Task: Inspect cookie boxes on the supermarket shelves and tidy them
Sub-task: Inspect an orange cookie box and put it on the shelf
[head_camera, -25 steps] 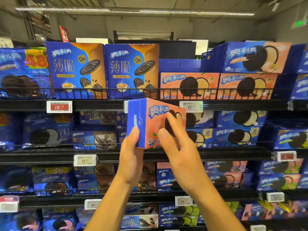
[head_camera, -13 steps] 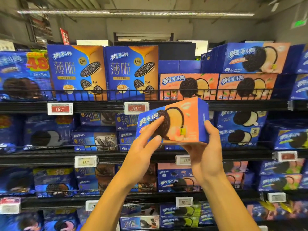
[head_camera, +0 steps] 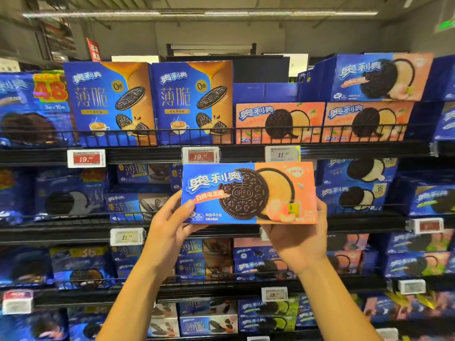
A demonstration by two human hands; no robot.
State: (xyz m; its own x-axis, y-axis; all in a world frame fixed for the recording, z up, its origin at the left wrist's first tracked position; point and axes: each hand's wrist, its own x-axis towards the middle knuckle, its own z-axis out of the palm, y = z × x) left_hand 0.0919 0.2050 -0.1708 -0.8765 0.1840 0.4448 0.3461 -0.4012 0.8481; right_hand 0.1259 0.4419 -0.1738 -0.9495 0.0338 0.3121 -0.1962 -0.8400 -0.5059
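A person holds a peach-flavour cookie box (head_camera: pixel 248 193) face-on before the supermarket shelves (head_camera: pixel 147 155), level with the second tier and off the shelf entirely. The left hand (head_camera: pixel 170 227) grips its lower left corner, thumb on the front; the right hand (head_camera: pixel 298 236) cups the lower right corner from beneath. Matching peach boxes (head_camera: pixel 320 121) stand in a neat front row on the top shelf, with a gap visible above them. Inspection of this box appears under way; returning it to its row, and checking the remaining tiers, looks still to come.
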